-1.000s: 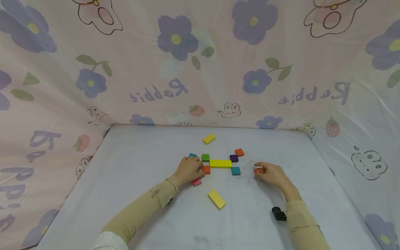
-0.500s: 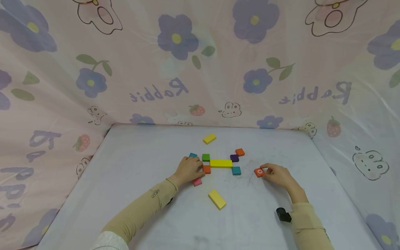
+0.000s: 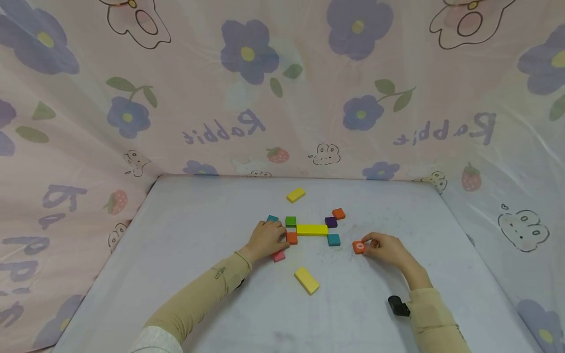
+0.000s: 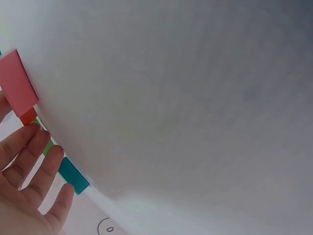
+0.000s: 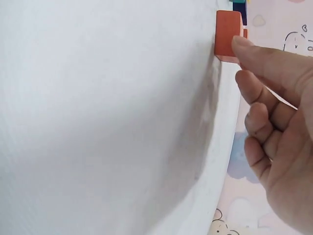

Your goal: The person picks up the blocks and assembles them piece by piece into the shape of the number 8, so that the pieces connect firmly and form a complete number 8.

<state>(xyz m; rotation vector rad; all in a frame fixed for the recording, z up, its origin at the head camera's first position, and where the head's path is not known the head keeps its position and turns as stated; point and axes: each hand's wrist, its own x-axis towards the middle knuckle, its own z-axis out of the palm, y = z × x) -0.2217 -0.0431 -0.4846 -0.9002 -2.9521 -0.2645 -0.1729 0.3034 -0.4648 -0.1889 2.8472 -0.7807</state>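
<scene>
My right hand (image 3: 388, 251) pinches an orange block (image 3: 359, 247) with a pale ring mark on top, right of the block arrangement. In the right wrist view, the thumb lies against this block while the other fingers curl loosely below it. My left hand (image 3: 266, 240) rests at the left end of the arrangement, fingers loosely bent, beside a second orange block (image 3: 292, 239). Its contact with that block is partly hidden. A pink block (image 4: 18, 83) and a teal block (image 4: 74, 176) lie close to the left fingers. A long yellow block (image 3: 312, 230) lies between small blocks.
A green block (image 3: 291, 221), purple block (image 3: 331, 222) and blue block (image 3: 333, 240) sit around the yellow one's ends. Loose yellow blocks lie behind (image 3: 295, 195) and in front (image 3: 306, 281). Another orange block (image 3: 338, 214) is at the back. Patterned cloth (image 3: 282, 98) borders the white table (image 3: 212, 206).
My right hand first shifted right with the orange block, exposing its marked top, then moved slightly back left and nearer me. The left hand has stayed in place.
</scene>
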